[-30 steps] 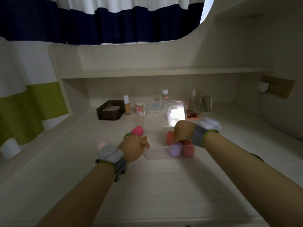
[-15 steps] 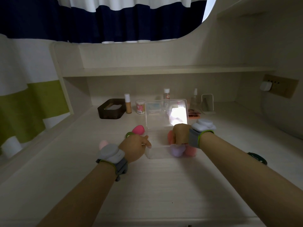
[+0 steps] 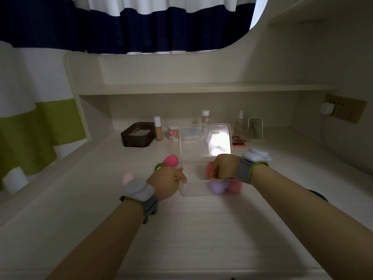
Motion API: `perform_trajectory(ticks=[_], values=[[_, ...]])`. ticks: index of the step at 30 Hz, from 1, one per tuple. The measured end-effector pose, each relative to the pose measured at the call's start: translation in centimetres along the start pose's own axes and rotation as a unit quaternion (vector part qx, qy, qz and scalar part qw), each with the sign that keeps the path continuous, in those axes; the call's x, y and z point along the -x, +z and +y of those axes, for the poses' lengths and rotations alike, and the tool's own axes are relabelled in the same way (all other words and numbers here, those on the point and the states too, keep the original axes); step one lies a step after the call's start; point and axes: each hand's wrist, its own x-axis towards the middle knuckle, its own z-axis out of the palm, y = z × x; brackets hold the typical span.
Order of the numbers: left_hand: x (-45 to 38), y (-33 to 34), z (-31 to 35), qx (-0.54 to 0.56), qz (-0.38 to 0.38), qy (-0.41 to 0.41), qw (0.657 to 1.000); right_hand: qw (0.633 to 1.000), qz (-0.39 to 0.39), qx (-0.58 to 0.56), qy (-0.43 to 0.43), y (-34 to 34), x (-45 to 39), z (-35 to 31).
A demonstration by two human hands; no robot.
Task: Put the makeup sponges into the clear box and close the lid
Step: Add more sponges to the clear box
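The left hand [image 3: 168,181] has its fingers [image 3: 181,177] curled against the near-left corner of the clear box [image 3: 192,191], steadying it. The right hand [image 3: 225,166] hangs over the box's right half with its fingers bent downward into it; whether they pinch a sponge or have let go is hidden behind the knuckles. Inside the box lie a lilac sponge [image 3: 217,187], a coral sponge [image 3: 235,186] and a red sponge [image 3: 210,168].

Three sponges wait on the counter [image 3: 201,229] left of the box: a pink sponge [image 3: 171,160], a green sponge [image 3: 159,166] just beside it, and a pale pink sponge [image 3: 127,177] nearer, partly behind the wrist band.

The sponges are probably light, soft and springy, so a gentle pinch round the fat middle should do. The box looks thin, stiff and light, apt to slide unless held. Its lid [image 3: 204,139] stands upright on the far edge; pressing its top rim forward would shut it.

The pale counter sits in a dim alcove under a shelf [image 3: 201,86], with bottles, a brown tray [image 3: 137,137] and a small mirror [image 3: 255,130] along the back.
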Motion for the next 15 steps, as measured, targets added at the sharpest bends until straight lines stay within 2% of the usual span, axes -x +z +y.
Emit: perform_trajectory(ticks=[8, 12, 15], values=[[0.1, 0.0, 0.1, -0.005, 0.009, -0.002, 1.000, 0.999, 0.021, -0.022, -0.013, -0.3, 0.4, -0.5], [0.2, -0.2, 0.1, 0.005, -0.001, -0.004, 1.000, 0.998, 0.026, -0.005, 0.053, -1.2, 0.3, -1.2], [0.5, -0.3, 0.0, 0.013, 0.004, 0.002, 1.000, 0.995, 0.092, -0.005, 0.035, -1.8, -0.2, -1.6]])
